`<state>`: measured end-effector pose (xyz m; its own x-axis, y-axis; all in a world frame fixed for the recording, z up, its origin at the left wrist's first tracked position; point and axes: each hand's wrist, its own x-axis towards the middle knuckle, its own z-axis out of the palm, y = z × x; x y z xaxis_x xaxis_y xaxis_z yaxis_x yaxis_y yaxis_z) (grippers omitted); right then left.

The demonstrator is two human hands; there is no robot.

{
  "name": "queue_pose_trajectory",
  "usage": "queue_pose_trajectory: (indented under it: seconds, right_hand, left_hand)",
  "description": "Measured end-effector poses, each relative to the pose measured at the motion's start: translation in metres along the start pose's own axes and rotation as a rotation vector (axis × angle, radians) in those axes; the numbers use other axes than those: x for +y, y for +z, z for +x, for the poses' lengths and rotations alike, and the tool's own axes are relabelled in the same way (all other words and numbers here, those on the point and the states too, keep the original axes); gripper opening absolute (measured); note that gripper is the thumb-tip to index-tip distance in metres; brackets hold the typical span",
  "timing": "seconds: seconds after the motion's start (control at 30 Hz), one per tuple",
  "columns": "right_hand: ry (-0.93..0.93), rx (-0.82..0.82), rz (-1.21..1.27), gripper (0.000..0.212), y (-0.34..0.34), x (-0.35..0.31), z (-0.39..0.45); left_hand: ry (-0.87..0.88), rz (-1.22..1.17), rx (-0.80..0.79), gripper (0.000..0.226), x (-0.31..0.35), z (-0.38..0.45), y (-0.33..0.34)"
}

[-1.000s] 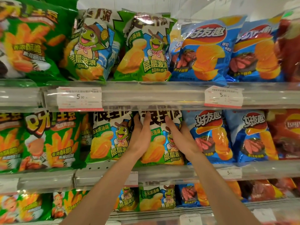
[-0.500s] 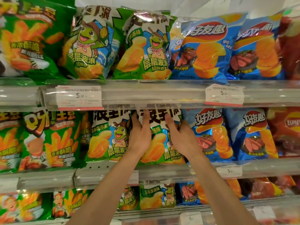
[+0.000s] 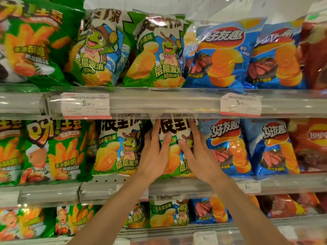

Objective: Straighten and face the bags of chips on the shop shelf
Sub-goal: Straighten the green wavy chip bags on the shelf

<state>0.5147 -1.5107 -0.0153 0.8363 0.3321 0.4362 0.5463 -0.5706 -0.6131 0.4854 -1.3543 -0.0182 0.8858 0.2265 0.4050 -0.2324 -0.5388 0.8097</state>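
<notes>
Shelves in three tiers, bags packed side by side. Middle shelf (image 3: 194, 184) carries the worked bag, a green-and-white turtle bag (image 3: 174, 137), standing upright and facing out. Its top edge tucks just under the clear price rail (image 3: 159, 103) of the shelf above; almost no headroom there. On its left a matching turtle bag (image 3: 116, 147) touches or nearly touches it; on its right a blue steak-flavour bag (image 3: 228, 147) sits just beside it. No gap shows on either side.

Left hand (image 3: 154, 152) lies flat on the bag's left part, fingers straight and spread upward, tips near the rail. Right hand (image 3: 198, 154) lies flat on the right part, fingers straight, likewise pointing up. Thumbs angle toward each other at the bag's centre, tips near but apart. Neither hand curls round anything; both press with open palms.

Price tag (image 3: 85, 106) reads 5.90 on the upper rail.
</notes>
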Motion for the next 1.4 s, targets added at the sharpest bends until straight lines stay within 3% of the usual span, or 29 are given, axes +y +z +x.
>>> queue_pose_trajectory:
  seconds: [0.43, 0.67, 0.77, 0.87, 0.97, 1.13, 1.4]
  right_hand:
    - [0.019, 0.056, -0.006, 0.07, 0.002, 0.008, -0.009]
    - [0.074, 0.083, 0.197, 0.079, -0.003, 0.015, -0.021]
    - [0.143, 0.163, 0.315, 0.067, -0.006, 0.022, -0.041]
    - [0.217, 0.263, 0.346, 0.033, -0.012, 0.023, -0.072]
    - [0.302, 0.287, 0.33, 0.019, -0.014, 0.035, -0.103]
    - [0.403, 0.164, 0.332, 0.01, 0.005, 0.062, -0.14]
    - [0.477, 0.068, 0.275, 0.009, 0.037, 0.067, -0.166]
  left_hand:
    - [0.051, 0.005, -0.041, 0.062, -0.007, -0.003, 0.007]
    - [0.134, 0.012, -0.039, 0.069, -0.015, -0.011, -0.018]
    - [0.107, -0.005, -0.016, 0.056, -0.018, -0.033, -0.029]
    - [0.091, -0.007, 0.099, 0.044, -0.02, -0.062, -0.036]
    - [0.016, -0.063, 0.136, 0.029, -0.028, -0.088, -0.042]
    - [-0.164, -0.078, 0.081, 0.013, -0.054, -0.135, -0.041]
    - [-0.339, -0.104, 0.056, 0.017, -0.087, -0.167, -0.06]
